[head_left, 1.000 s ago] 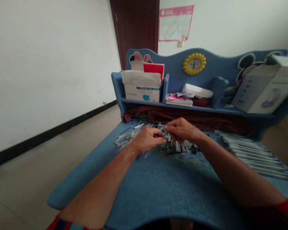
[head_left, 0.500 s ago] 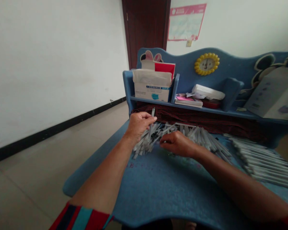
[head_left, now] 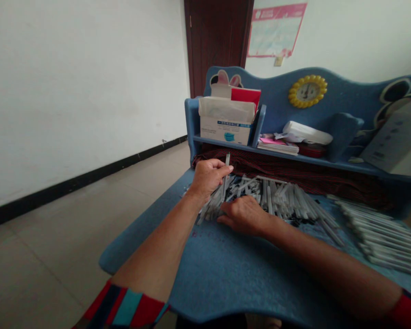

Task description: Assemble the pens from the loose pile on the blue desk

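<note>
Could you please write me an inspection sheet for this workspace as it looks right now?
Surface: blue desk, with a bare stretch in front of the arms.
Job's things: loose pile of grey pen barrels mid-desk; one pen held upright.
Clutter: laid-out row of pens at right; mask box, stack of books and grey carton on the shelf; dark red cloth under the shelf.
Grippers: left hand is closed round the upright pen; right hand rests palm down on the pile's edge, grip hidden.
Cables: nothing seen.
Surroundings: white wall, dark door, pink poster, yellow clock.
</note>
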The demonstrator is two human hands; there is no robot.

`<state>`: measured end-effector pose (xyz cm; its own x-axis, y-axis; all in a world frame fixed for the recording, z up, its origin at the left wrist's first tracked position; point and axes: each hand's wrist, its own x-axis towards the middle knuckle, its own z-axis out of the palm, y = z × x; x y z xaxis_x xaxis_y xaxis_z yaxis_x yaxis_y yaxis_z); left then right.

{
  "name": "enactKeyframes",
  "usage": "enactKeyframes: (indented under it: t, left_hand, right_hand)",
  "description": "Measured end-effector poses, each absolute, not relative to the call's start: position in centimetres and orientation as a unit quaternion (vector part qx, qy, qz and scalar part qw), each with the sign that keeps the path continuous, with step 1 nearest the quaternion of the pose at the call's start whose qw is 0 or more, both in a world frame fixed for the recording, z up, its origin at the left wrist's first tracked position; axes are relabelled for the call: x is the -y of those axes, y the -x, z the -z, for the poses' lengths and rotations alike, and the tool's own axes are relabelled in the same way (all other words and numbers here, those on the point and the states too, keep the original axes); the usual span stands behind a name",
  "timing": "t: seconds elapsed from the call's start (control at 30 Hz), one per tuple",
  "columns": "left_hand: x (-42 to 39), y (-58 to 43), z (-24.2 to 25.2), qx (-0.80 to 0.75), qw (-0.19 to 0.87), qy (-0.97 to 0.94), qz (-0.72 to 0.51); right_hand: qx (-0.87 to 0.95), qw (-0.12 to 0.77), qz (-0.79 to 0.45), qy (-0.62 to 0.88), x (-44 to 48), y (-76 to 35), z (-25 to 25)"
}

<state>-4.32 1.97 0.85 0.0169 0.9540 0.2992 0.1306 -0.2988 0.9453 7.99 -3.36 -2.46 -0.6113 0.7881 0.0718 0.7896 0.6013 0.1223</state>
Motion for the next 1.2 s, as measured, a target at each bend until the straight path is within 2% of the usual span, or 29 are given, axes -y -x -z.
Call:
enactKeyframes:
  t: [0.33,0.7,0.97,1.2]
  left_hand:
    - [-2.1,4.2,-0.7,-0.455,0.383,-0.605,-0.529]
    - [-1.8,4.1,-0.8,-0.454,0.39,-0.603,-0.527]
    - [-1.9,4.1,-0.8,-0.454,0.388,-0.604,-0.527]
    - [-1.9,4.0,-0.6,-0.448,0.395,-0.602,-0.53]
  right_hand:
    - [0.883,-0.004,0.061,0.466,3.3,-8.0,3.0]
    - [0.877,0.026,0.084,0.473,3.3,-7.2,3.4]
    - [0.877,-0.008,0.043,0.479,3.2,-8.3,2.2]
    - [0.855,-0.013,-0.047,0.517,2.8,-10.1,1.3]
